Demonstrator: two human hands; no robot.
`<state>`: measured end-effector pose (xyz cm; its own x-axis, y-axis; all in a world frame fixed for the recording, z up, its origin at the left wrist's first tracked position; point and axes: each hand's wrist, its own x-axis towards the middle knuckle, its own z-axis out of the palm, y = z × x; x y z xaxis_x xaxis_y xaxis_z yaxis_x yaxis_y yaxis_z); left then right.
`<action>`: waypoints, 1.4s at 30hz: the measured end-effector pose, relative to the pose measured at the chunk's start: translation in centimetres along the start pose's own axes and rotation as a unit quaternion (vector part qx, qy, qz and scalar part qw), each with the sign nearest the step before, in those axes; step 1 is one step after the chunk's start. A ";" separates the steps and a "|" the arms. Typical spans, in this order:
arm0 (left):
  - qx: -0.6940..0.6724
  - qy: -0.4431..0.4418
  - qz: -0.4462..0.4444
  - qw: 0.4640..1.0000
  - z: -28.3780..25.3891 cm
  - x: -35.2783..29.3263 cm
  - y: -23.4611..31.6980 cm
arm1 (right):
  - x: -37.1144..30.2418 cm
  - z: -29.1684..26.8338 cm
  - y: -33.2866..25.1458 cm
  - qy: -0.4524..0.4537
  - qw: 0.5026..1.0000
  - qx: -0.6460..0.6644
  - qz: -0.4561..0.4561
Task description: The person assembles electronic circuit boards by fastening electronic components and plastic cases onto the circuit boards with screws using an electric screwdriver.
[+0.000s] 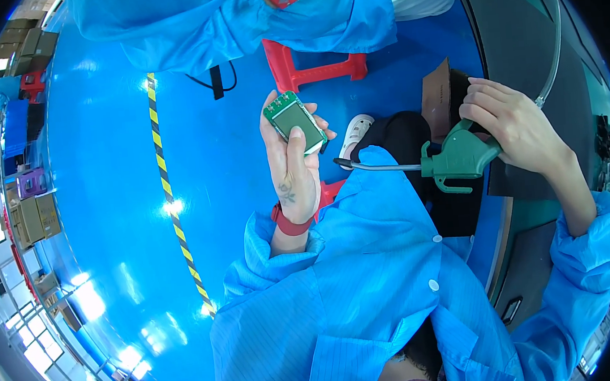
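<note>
One striped line (159, 145) is seen on the blue floor (107, 171). One green circuit board (303, 122) is gripped in the left hand (295, 173), thumb laid on its single screen. Well apart, one green air gun (462, 156) is grasped by the right hand (513, 121), its one nozzle (390, 167) pointed boardward without contact. One hose (558, 30) is seen beyond.

We find an electronics workshop or factory floor: a circuit board (292, 120) lies in the left hand (298, 173), a green air gun (459, 155) in the right hand (508, 120), a dark workbench (513, 34) beside the latter. Well left of both, we note hazard-striped tape (161, 156) on glossy blue flooring (112, 185) and, farther, cardboard cartons (39, 218).
</note>
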<state>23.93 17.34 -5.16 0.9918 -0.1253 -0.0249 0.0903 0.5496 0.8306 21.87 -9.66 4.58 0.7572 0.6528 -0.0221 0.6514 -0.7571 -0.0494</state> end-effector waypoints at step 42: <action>-0.306 0.086 -0.151 0.936 -1.5 -0.1 -2.5 | 0.6 0.6 -1.1 0.020 0.998 -0.052 0.034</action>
<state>23.79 17.23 -8.07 0.9076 -0.2459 -0.3402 0.3524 0.8868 0.2989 21.60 -8.47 3.97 0.7996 0.6003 0.0186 0.5986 -0.7991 0.0553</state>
